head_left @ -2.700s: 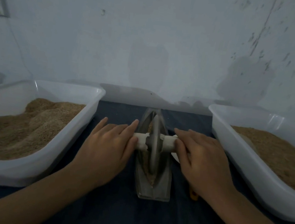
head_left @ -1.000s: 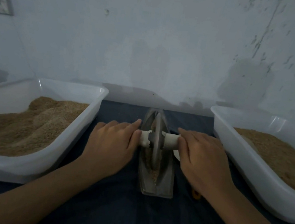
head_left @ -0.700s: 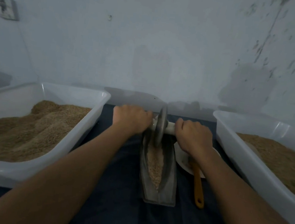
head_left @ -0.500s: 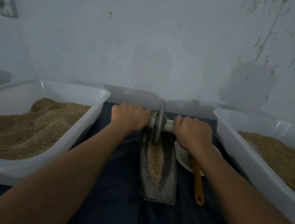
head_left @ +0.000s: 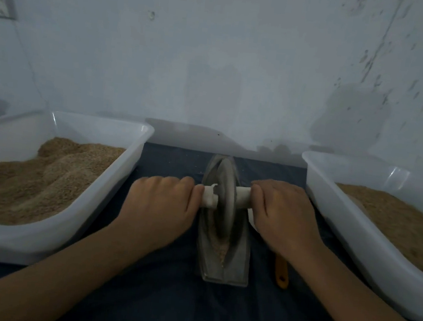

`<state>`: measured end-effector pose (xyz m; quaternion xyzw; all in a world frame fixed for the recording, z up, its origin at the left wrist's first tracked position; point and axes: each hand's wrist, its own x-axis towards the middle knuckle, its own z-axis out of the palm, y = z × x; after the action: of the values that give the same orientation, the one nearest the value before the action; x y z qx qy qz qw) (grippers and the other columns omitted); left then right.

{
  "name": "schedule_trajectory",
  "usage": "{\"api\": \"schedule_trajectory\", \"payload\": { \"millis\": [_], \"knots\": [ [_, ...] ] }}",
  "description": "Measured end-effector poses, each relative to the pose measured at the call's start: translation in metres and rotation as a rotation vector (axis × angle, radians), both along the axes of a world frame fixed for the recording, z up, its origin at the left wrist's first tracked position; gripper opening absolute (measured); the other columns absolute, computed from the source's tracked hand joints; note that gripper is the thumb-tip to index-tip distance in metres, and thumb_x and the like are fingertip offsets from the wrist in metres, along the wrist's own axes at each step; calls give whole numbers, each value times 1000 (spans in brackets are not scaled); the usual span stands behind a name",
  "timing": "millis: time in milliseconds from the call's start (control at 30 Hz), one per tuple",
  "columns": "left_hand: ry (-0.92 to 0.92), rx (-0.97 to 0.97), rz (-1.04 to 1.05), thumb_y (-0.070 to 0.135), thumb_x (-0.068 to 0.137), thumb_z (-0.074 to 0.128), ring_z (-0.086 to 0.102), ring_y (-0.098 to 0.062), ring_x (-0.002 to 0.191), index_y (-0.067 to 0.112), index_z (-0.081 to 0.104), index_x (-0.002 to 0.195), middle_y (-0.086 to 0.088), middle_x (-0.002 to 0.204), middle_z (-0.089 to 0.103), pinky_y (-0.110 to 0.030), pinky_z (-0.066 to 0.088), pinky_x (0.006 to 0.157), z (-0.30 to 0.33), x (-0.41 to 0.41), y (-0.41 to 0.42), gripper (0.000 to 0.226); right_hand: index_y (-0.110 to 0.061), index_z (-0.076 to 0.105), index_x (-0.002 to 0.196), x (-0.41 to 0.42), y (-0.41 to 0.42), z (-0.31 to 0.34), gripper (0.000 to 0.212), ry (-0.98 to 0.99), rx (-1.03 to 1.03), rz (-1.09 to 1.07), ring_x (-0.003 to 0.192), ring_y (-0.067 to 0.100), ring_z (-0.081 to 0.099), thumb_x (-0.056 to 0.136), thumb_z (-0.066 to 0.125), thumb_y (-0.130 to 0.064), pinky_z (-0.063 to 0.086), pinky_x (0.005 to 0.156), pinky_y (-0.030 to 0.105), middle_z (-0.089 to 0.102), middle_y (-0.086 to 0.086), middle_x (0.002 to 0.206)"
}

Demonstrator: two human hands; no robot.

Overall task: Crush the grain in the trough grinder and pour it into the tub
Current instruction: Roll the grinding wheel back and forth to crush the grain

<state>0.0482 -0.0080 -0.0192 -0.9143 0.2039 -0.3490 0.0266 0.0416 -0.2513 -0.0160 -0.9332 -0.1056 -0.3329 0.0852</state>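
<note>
at centre frame, gripping the white axle with left hand and right hand, fingers curled over each end, keeping the grinding wheel upright and evenly loaded in the trough grinder. crushing the grain lying in the trough's near end. waiting at lower left and right edge for pouring: left tub and right tub, both already holding grain.
</note>
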Motion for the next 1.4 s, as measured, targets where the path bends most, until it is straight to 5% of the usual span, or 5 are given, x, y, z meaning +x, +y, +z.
{"api": "schedule_trajectory", "payload": {
  "millis": [233, 567, 800, 1067, 1400],
  "knots": [
    [194, 138, 161, 26, 106, 33, 46, -27, 75, 18, 40, 91, -3, 88, 52, -39, 38, 64, 23, 84, -23, 18, -15, 41, 88, 68, 9, 21, 15, 183, -313, -251, 56, 20, 33, 102, 34, -13, 33, 56, 35, 39, 0, 68],
    [108, 70, 21, 36, 105, 24, 48, -20, 67, 23, 42, 95, 4, 86, 59, -32, 42, 59, 5, 43, -8, 24, -25, 52, 87, 19, 14, 10, 46, 60, -204, -250, 74, 17, 52, 107, 12, -35, 37, 73, 37, 54, -8, 80],
    [77, -217, -188, 48, 109, 24, 66, -15, 75, 27, 65, 124, 9, 93, 73, -32, 48, 68, -13, -13, 14, 48, -13, 69, 125, -41, 4, -3, 47, -192, -128, -25, 109, 24, 67, 106, 35, -39, 48, 99, 42, 74, 3, 113],
    [108, 171, 147, 27, 104, 33, 50, -25, 72, 21, 49, 96, 0, 91, 61, -35, 34, 61, 15, 69, -23, 19, -17, 48, 94, 48, 4, 12, 29, 116, -393, -252, 63, 21, 46, 107, 25, -28, 33, 55, 34, 48, -3, 73],
    [132, 158, 90, 29, 104, 39, 52, -27, 72, 19, 43, 96, -1, 83, 52, -36, 36, 58, 14, 66, -19, 14, -21, 47, 86, 42, 6, 7, 34, 41, -275, -238, 60, 19, 41, 108, 23, -31, 31, 60, 35, 50, -3, 70]
  ]
}}
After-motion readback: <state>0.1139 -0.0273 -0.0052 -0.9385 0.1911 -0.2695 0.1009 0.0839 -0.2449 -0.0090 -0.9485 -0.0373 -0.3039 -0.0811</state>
